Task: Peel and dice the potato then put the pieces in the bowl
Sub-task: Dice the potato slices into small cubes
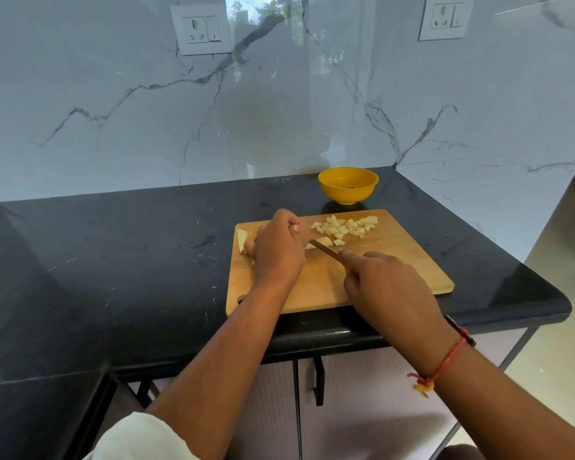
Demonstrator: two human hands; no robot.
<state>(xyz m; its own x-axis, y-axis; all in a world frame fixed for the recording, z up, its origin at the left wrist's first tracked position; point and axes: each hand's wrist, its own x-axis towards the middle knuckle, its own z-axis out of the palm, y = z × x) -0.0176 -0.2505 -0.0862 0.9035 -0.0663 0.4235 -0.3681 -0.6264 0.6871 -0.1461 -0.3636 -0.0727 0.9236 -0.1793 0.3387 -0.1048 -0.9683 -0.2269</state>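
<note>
A wooden cutting board (pixel 395 273) lies on the black counter. My right hand (pixel 385 287) grips a knife (pixel 326 250), forefinger along its spine. The blade tip rests against a pale potato piece (pixel 324 241) in the middle of the board. My left hand (pixel 279 250) sits curled on the board just left of the blade and holds that piece at its hidden end. Another potato slice (pixel 242 240) lies by my left thumb. Several diced potato cubes (pixel 344 226) are heaped at the board's far right. The yellow bowl (pixel 348 184) stands behind the board.
The black counter (pixel 130 260) stretches left and ends at a rounded corner on the right. A marble wall with two sockets rises behind it. Cabinet doors with a black handle (pixel 318 381) are below the front edge.
</note>
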